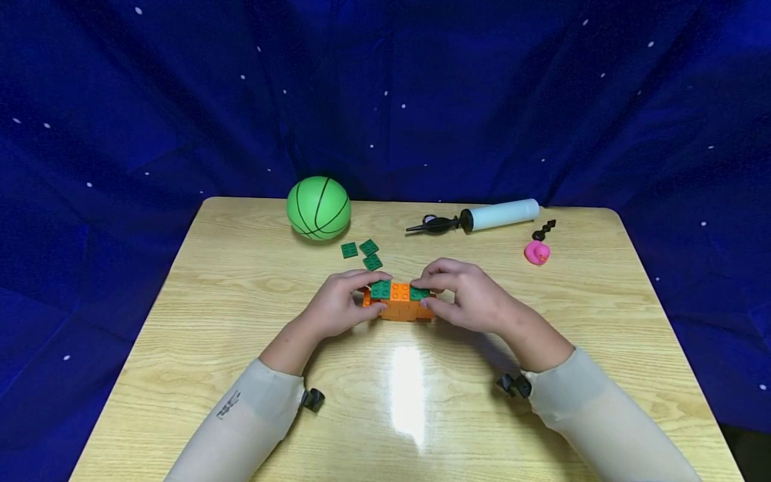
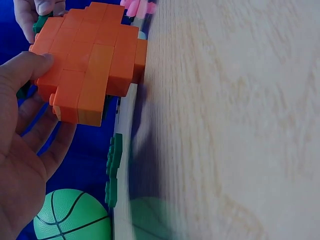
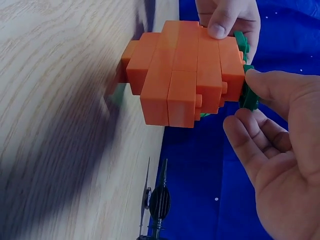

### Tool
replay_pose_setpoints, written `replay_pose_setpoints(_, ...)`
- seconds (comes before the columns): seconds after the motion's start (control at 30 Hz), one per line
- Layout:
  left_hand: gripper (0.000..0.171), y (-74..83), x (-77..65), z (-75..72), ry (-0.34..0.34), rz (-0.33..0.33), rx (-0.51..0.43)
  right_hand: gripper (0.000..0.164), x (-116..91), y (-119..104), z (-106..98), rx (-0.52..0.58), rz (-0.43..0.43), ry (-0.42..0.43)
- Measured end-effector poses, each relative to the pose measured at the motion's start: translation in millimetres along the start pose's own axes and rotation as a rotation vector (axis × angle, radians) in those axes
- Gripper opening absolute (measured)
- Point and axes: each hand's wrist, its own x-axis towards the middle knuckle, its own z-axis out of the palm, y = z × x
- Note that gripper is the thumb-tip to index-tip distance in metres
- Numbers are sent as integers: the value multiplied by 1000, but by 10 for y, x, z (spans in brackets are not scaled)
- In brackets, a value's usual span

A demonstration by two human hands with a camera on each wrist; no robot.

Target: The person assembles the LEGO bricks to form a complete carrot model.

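Observation:
An orange build of toy bricks (image 1: 400, 310) stands on the table in front of me, stepped and narrowing downward in both wrist views. My left hand (image 1: 334, 306) grips its left end, the thumb on the near face and the other fingers behind. One green square plate (image 1: 381, 289) sits on top beside those fingers. On the top right, my right hand (image 1: 468, 294) pinches another green plate (image 3: 248, 96) between thumb and fingers, at the build's upper edge. Whether that plate is fully pressed down I cannot tell. Bare orange studs show between the two plates.
Several loose green plates (image 1: 369, 248) lie just behind the build. A green ball (image 1: 318, 208) rests at the back left. Toward the back right are a hand pump (image 1: 502, 215), a small black piece (image 1: 544, 230) and a pink rubber duck (image 1: 537, 253) on the wooden table (image 1: 241, 268).

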Motion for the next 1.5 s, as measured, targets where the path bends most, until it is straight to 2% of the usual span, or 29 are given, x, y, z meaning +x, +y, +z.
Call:
replay_pose_setpoints(0.47, 46, -14, 9, -14, -1, 1, 24, 31, 27, 0, 4, -24, -9, -20)
replay_pose_setpoints(0.63, 46, -21, 25, -17, -15, 22, 33, 34, 2, 50, 19, 23, 38, -39)
replay_pose_setpoints(0.87, 46, -54, 20, -1, -21, 41, 43, 50, -65, 149, 122, 69, 57, -4)
replay_pose_setpoints(1.1, 48, -53, 25, -18, -31, 20, 54, 65, -139, 201, 189, 76, 166, -18)
replay_pose_setpoints(1.23, 49, -48, 21, -34, -32, 8, 37, 64, -178, 237, 231, 51, 212, -46)
replay_pose_setpoints(1.5, 50, -63, 14, -38, -32, 4, 11, 48, -268, 315, 299, -15, 227, -41)
